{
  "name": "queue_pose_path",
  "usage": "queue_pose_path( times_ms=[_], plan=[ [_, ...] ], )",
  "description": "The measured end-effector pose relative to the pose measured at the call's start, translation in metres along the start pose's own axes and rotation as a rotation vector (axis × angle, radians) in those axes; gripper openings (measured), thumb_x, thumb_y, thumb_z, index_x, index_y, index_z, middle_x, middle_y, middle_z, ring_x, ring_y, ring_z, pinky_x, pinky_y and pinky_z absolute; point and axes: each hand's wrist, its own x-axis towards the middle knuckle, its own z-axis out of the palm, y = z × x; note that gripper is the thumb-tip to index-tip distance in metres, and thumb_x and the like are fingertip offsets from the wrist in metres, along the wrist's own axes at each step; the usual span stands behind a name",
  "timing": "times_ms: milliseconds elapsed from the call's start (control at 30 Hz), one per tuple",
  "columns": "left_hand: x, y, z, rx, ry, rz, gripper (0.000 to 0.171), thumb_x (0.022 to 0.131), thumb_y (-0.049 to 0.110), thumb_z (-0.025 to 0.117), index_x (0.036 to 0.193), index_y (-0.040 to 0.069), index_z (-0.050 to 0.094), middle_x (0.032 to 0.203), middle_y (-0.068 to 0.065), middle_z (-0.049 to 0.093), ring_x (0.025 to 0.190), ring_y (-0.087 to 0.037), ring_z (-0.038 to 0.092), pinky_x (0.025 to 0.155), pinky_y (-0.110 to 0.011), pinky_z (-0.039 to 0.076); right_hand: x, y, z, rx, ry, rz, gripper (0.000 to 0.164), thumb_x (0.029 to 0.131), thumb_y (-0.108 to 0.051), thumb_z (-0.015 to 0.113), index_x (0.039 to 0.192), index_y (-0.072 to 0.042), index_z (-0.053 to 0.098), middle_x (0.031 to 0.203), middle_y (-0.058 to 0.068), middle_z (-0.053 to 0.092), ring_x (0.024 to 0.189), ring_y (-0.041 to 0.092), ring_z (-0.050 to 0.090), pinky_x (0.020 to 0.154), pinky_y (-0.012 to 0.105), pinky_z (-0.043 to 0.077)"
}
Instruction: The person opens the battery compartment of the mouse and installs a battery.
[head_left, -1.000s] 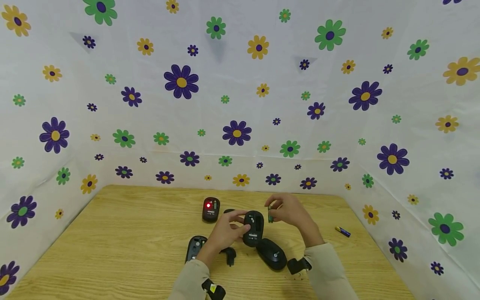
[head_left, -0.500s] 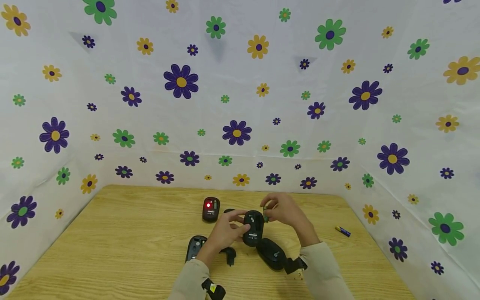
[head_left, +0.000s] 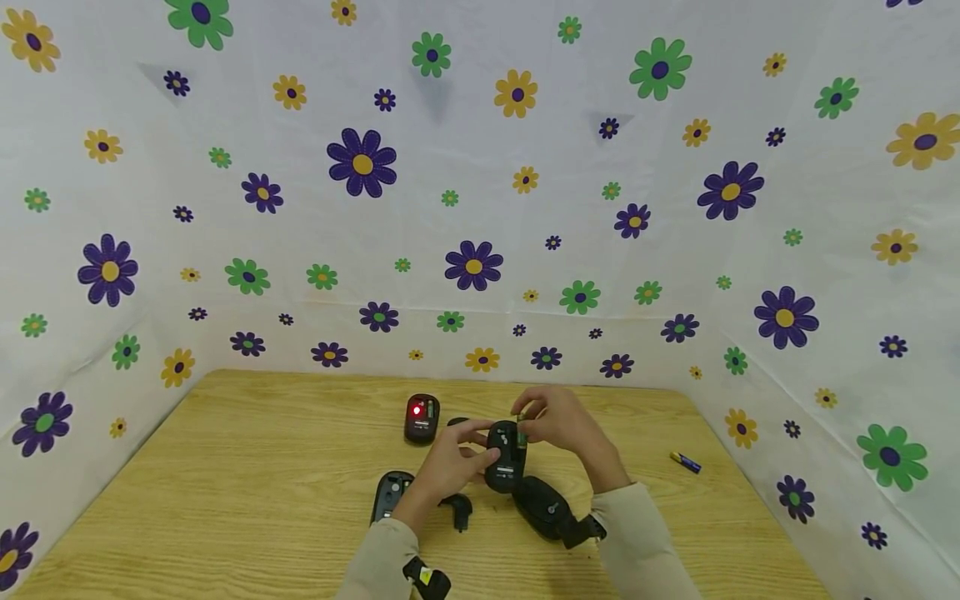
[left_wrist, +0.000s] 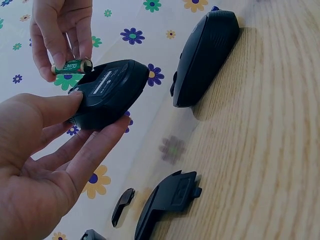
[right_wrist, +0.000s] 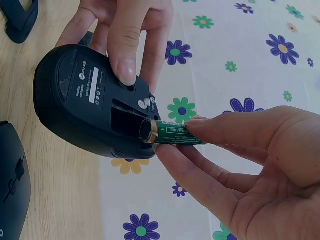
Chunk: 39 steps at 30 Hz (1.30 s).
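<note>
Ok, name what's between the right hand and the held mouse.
A green battery, one end by the slot in the mouse, per the right wrist view.

A: Entry one, head view?

B: Worn high, looking forward and down. Farthest and widest of three: the counter [head_left: 262, 475], the flowered cloth [head_left: 480, 217] beyond it, and the left hand [head_left: 450, 460] and right hand [head_left: 558, 420], small, low of centre.

A: Entry two, left wrist?

B: Close range. Looks past the left hand to the held mouse [left_wrist: 115, 100], right hand beyond. Turned sideways: counter on the frame's right, cloth on its left.

A: Entry three, right wrist?

B: Close range, facing the held mouse past the right hand; left hand beyond. Turned the opposite way: counter at left, cloth at right.

A: Common to all?

B: Held mouse, battery [right_wrist: 172, 134], both hands, parts of counter and cloth.
</note>
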Motion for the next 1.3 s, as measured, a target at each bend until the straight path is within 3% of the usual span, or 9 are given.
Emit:
queue_pose_path(
  times_ms=[233, 433, 1300],
  plan=[
    [0.0005, -0.0011, -0.0003, 0.001, 0.006, -0.004, 0.046, 0.098, 0.013, 0.071, 0.143, 0.012, 0.060, 0.125, -0.020, 0.064, 0.091, -0.019, 0.073, 0.077, -0.046, 0.067, 0.0004, -0.0032, 0.0027, -0.005, -0.007, 0.003, 0.015, 0.088, 0.003, 0.074, 0.102, -0.003, 0.074, 0.096, 0.017, 0.074, 0.076, 0.027, 0.076, 0.074, 0.042, 0.067],
    [0.0010, -0.0016, -0.0002, -0.002, 0.006, 0.004, 0.046, 0.098, 0.012, 0.071, 0.143, 0.012, 0.060, 0.124, -0.020, 0.065, 0.091, -0.019, 0.073, 0.076, -0.046, 0.067, 0.0016, -0.0035, 0.0039, -0.020, -0.009, 0.006, 0.015, 0.088, 0.002, 0.075, 0.102, -0.004, 0.075, 0.096, 0.016, 0.074, 0.075, 0.023, 0.074, 0.073, 0.037, 0.067],
    [-0.0001, -0.0010, -0.0012, -0.009, 0.007, 0.016, 0.046, 0.098, 0.012, 0.071, 0.142, 0.011, 0.060, 0.123, -0.021, 0.065, 0.091, -0.019, 0.074, 0.076, -0.046, 0.068, 0.0029, -0.0055, 0.0075, -0.081, 0.006, 0.010, 0.014, 0.087, 0.001, 0.076, 0.099, -0.007, 0.078, 0.094, 0.012, 0.076, 0.077, 0.018, 0.070, 0.075, 0.038, 0.066]
  ],
)
